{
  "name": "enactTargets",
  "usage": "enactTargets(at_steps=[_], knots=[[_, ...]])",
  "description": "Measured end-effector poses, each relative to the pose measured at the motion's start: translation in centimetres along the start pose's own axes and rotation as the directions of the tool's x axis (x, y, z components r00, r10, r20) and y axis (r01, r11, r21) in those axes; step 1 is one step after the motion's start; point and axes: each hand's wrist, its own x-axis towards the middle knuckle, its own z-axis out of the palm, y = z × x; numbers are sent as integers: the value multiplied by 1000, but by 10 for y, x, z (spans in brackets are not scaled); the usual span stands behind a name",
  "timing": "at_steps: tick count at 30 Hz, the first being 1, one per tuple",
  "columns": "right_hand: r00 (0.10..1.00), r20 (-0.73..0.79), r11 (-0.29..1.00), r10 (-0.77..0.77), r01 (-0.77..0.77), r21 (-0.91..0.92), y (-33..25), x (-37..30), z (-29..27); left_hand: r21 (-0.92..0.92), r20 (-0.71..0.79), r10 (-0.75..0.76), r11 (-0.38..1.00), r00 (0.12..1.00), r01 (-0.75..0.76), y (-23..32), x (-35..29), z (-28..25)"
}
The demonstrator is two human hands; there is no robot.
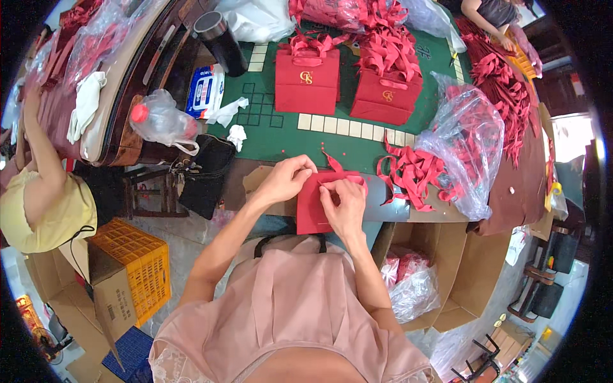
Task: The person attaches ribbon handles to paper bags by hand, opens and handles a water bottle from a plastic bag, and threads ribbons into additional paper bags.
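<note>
A small red paper gift bag (311, 214) lies at the near edge of the table, right in front of me. My left hand (290, 179) is at the bag's upper left corner, thumb and fingertips pinched together; what they hold is too small to make out. My right hand (345, 203) rests over the upper right of the bag with its fingers closed on a piece of red ribbon, most of it hidden. A loose end of red ribbon (332, 161) sticks up from the bag's top between the hands.
Finished-looking red bags (306, 83) with ribbon handles stand at the far side. A heap of red ribbons (415, 172) and a clear plastic bag (469, 140) lie to the right. A black tumbler (220, 43) and wipes pack (205, 92) stand left. Cardboard boxes (440, 249) sit below; a person in yellow (48, 204) works left.
</note>
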Motion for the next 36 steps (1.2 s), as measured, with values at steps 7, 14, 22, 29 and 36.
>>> enactTargets(at_steps=[7, 14, 22, 29, 36], knots=[[1000, -9, 1000, -10, 10, 9, -2, -1, -4, -28, 34, -61, 998, 998, 62, 25, -8, 0], [982, -77, 975, 172, -158, 158, -7, -3, 1, 283, -147, 242, 939, 959, -194, 36, -16, 22], [983, -167, 997, -81, 78, -26, 1, -4, 6, 301, -106, 224, 936, 969, -183, 37, -16, 23], [999, -40, 1000, 10, -11, -13, 5, 4, -6, 309, -141, 307, 917, 941, -252, 25, -10, 27], [996, 51, 991, 74, -79, 106, 13, 25, -35, 292, -105, 53, 956, 993, -20, 22, -10, 15]])
